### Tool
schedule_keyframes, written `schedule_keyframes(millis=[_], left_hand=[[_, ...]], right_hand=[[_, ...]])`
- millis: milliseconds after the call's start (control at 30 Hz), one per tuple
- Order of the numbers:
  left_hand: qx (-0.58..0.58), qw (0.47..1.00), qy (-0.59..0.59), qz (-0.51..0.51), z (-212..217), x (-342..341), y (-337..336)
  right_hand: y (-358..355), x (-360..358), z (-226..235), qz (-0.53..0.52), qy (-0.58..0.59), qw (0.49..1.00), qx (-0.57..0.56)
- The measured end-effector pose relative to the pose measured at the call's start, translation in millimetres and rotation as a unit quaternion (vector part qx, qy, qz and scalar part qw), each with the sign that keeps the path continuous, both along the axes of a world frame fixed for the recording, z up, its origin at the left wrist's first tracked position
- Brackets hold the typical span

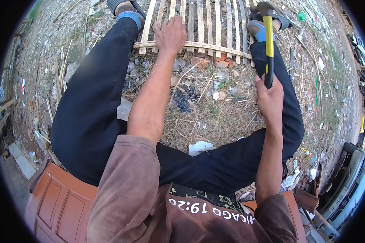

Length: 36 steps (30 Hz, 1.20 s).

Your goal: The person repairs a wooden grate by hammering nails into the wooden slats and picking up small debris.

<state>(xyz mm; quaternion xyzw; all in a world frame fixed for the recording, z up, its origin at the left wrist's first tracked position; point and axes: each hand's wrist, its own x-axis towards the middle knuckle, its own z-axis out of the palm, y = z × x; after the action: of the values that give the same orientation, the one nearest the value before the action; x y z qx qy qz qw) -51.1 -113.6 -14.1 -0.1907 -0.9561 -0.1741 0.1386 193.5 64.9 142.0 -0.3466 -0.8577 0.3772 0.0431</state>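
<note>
A panel of narrow pale wooden slats (218, 28) lies on the ground between my feet, with a crosswise strip (202, 45) running over the slats near their closer ends. My left hand (171, 35) rests on the panel just beyond that strip, left of its middle. Its fingers are bent around a slat; their tips are partly hidden. On the right, my right hand (269, 97) is wrapped around the black lower grip of a hammer (269, 44) with a yellow handle. The hammer stands roughly upright, its head (262, 8) raised near my right foot, beside the panel's right edge.
My legs in dark trousers (93, 89) frame the work on both sides. Dry grass, stones, broken orange brick (223, 62) and a white scrap (200, 148) litter the ground. Beneath me is a reddish-brown panelled wooden piece (63, 202). A vehicle (348, 190) stands at the lower right.
</note>
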Motion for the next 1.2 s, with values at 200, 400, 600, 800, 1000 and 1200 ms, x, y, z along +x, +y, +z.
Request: schedule_keyframes(millis=[200, 400, 600, 800, 1000, 1200], left_hand=[[0.019, 1.0, 0.018, 0.002, -4.8, -3.9, -6.0], [0.054, 0.998, 0.041, 0.006, 7.3, -23.8, 10.9], [0.034, 0.999, 0.028, 0.012, -2.7, -4.2, -9.6], [0.034, 0.999, 0.024, 0.002, -4.5, -1.9, 6.9], [0.033, 0.998, 0.046, 0.015, -14.6, -7.6, -15.0], [0.022, 1.0, 0.002, -0.002, -7.0, -2.0, -1.8]], right_hand=[[-16.4, -19.7, 59.9, -0.006, 0.391, 0.911, -0.127], [-7.2, 47.4, -74.7, -0.029, -0.046, 0.998, 0.037], [-11.6, -0.7, 3.9, -0.035, 0.095, 0.992, -0.079], [-16.3, 40.0, -78.5, -0.012, 0.014, 0.999, 0.027], [-10.3, -28.2, 74.2, -0.035, 0.124, 0.988, -0.088], [-14.0, -17.9, 22.3, -0.104, 0.414, 0.901, -0.077]])
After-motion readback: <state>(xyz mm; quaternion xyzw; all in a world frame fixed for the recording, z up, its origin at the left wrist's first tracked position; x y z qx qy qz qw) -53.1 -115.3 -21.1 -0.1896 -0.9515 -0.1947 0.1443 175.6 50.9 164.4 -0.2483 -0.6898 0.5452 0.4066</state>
